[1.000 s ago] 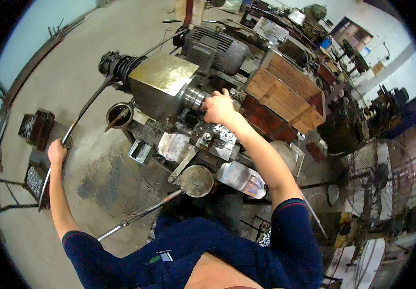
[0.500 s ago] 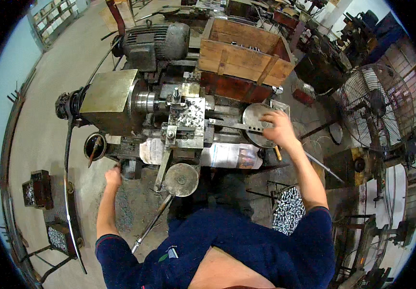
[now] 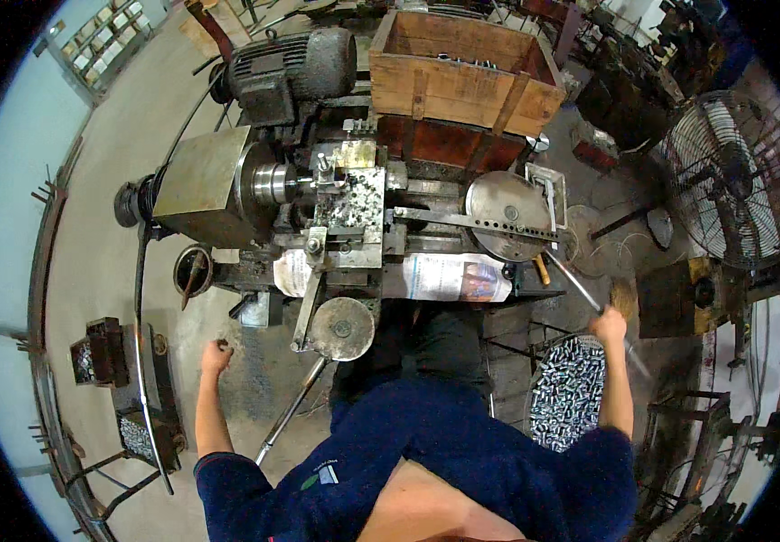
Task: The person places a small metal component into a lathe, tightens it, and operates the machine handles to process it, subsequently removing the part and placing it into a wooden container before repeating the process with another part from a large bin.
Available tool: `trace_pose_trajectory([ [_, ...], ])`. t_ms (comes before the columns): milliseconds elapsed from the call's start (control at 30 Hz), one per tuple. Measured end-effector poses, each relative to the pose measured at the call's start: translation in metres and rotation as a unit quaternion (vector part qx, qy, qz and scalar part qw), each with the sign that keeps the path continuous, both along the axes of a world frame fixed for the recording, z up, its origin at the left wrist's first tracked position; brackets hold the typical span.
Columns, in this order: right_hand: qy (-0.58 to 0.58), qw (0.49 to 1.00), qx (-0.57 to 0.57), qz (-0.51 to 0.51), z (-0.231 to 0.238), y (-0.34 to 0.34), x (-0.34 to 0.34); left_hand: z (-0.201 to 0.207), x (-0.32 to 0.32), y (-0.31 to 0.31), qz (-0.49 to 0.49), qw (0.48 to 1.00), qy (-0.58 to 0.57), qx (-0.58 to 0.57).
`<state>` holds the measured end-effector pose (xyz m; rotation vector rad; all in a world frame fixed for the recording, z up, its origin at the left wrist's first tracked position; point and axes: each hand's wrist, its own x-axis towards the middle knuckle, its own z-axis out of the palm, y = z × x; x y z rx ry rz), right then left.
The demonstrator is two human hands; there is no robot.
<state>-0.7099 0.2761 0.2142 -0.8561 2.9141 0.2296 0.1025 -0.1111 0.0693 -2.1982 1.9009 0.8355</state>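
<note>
My right hand is closed around a long metal lever at the right of a small lathe. The lever slants from a round metal disc, across which lies a perforated flat bar. On the left, my left hand hangs in the air below the lathe's front edge, its fingers curled; what they hold, if anything, is too small to make out. Between the hands, the lathe's chuck faces a tool carriage strewn with metal chips. A second disc with a lever sits nearer me.
A wooden crate stands behind the lathe, beside a motor. Below my right forearm is a basket of small metal parts. Boxes of parts and a dark pot are at left, a large fan at right.
My right hand has moved from above the disc down and right onto the lever. The perforated bar and lever have shifted. My left hand has dropped slightly away from the lathe.
</note>
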Motion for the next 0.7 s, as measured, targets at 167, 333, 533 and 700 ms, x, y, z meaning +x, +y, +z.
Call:
trace_pose_trajectory([
  [167,-0.137,0.982,-0.116,0.053,-0.026,0.055,0.095,-0.007,-0.001,0.034,0.114,0.983,0.129,0.061],
  [333,-0.44,0.856,-0.248,-0.107,-0.015,0.037,0.165,-0.008,-0.026,0.023,0.074,0.982,0.17,0.025],
  [533,-0.483,0.813,-0.308,-0.097,0.0,0.027,0.182,0.008,-0.069,0.0,0.047,0.982,0.184,-0.021],
  [700,-0.314,0.91,-0.244,0.115,-0.063,0.056,0.133,0.003,-0.082,-0.033,-0.025,0.993,0.054,-0.103],
])
